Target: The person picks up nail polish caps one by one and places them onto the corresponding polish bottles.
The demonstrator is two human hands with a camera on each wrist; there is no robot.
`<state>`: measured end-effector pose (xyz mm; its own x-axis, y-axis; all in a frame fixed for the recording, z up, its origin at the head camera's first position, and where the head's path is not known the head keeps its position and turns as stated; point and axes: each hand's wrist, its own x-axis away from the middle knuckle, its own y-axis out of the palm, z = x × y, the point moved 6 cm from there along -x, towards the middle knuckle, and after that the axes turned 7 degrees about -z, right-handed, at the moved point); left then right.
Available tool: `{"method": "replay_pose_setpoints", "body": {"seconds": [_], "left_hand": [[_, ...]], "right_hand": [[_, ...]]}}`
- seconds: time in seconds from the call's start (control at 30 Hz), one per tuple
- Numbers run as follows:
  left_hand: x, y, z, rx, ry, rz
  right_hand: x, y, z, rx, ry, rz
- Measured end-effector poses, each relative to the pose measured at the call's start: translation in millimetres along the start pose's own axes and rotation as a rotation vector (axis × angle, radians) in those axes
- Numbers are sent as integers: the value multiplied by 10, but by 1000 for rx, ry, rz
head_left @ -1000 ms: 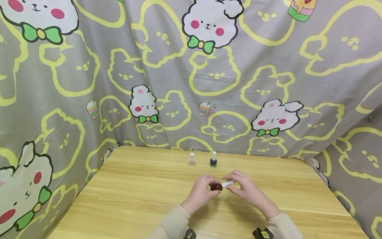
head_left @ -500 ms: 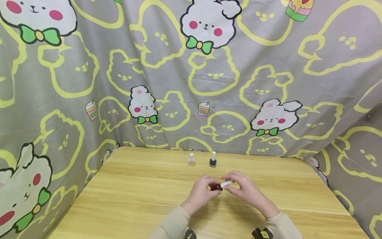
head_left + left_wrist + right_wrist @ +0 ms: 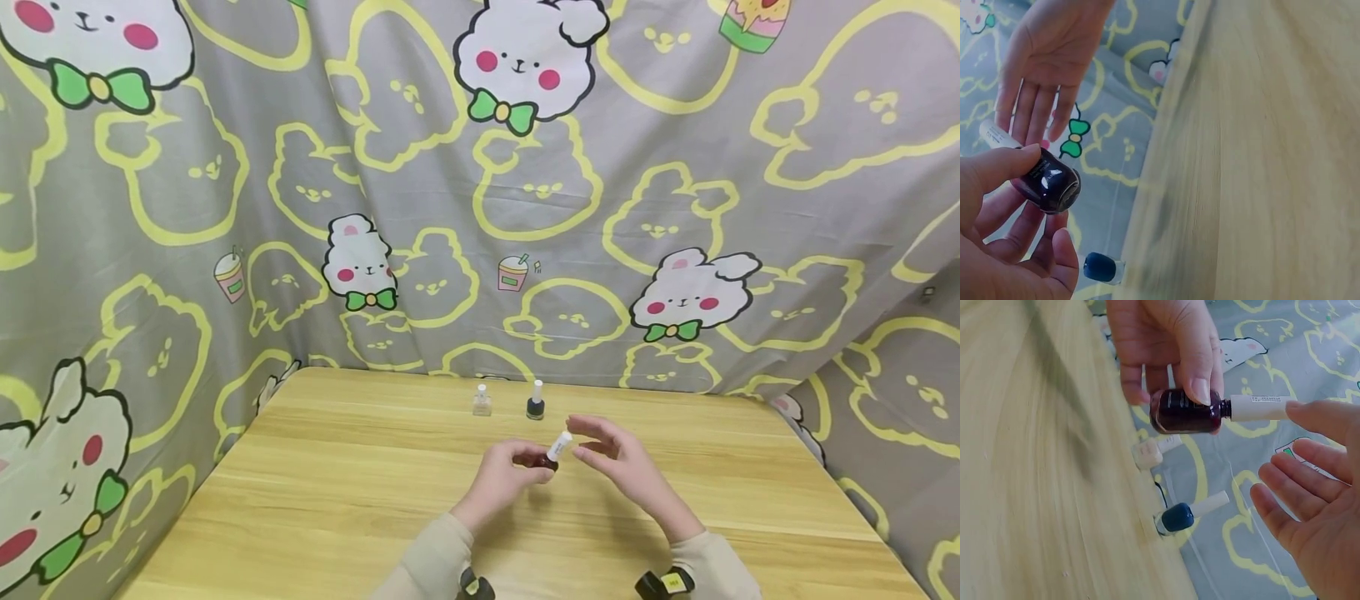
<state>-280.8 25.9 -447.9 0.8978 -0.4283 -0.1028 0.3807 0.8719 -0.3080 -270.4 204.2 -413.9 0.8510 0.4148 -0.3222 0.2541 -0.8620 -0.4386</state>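
Observation:
My left hand pinches a dark red nail polish bottle between thumb and fingers, above the table. Its white cap points up and to the right in the head view. In the right wrist view a short stretch of dark neck shows between bottle and cap. Beside the cap, my right hand has its fingers spread and loosely extended, palm toward the bottle. The right thumb tip overlaps the cap's end in the right wrist view.
Two more nail polish bottles stand toward the table's back edge: a clear pale one and a dark blue one, both white-capped. A patterned grey curtain hangs behind and beside the wooden table.
My right hand has loosened its pinch on the cap, its fingers now spread. The bottle in my left hand has tipped so that its cap points more upward.

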Motion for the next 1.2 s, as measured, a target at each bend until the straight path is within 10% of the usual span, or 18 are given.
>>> {"method": "replay_pose_setpoints", "body": {"seconds": [0.4,1.2], "left_hand": [[10,30,49,21,5,-25],[63,57,177,-197,115,66]], "right_hand": [[-14,100,-21,-91,-24,-41],[15,34,-7,22,144,193]]}}
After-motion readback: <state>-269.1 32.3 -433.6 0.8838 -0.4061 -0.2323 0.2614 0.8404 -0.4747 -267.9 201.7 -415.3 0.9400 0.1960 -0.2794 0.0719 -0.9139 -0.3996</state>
